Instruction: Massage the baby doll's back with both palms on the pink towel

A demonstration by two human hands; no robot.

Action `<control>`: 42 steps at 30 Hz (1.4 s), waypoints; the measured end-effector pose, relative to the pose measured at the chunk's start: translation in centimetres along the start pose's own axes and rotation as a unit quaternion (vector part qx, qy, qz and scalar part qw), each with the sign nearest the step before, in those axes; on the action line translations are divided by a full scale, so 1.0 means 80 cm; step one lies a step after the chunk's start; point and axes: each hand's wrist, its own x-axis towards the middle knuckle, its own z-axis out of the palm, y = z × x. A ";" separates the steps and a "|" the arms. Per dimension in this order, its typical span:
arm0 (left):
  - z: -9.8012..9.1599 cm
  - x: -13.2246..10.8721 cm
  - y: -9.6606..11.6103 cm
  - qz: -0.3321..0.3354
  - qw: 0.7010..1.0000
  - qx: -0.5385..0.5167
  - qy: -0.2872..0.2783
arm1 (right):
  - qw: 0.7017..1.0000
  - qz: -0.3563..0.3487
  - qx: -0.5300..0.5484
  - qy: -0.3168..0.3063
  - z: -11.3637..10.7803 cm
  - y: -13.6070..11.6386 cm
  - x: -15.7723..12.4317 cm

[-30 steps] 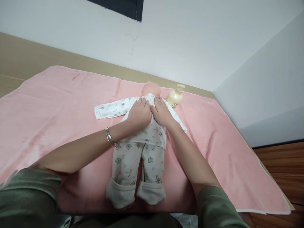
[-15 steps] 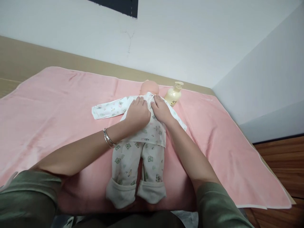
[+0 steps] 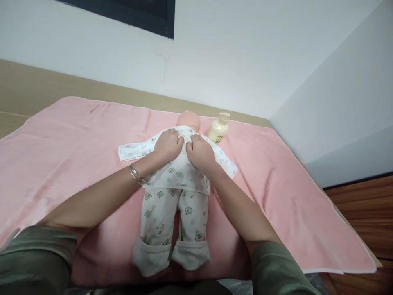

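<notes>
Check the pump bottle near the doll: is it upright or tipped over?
Upright. The bottle stands on its base on the pink towel, pump head on top, next to the doll.

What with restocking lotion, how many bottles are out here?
1: a pump bottle stands on the pink towel, just right of the doll's head, near the wall. Others may sit outside the view.
</notes>
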 end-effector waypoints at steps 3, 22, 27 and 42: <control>-0.005 0.003 0.006 -0.030 0.999 0.011 -0.026 | 1.000 0.021 0.001 0.003 0.000 0.008 0.014; 0.005 -0.005 0.020 0.002 0.999 0.036 0.022 | 0.999 0.015 0.020 -0.036 -0.011 0.026 0.026; 0.003 -0.016 0.028 0.026 0.999 0.020 0.029 | 1.000 -0.016 0.003 -0.020 -0.009 0.031 0.027; 0.000 -0.009 0.021 0.007 1.000 0.007 -0.003 | 0.997 -0.022 -0.053 -0.041 -0.010 0.015 0.020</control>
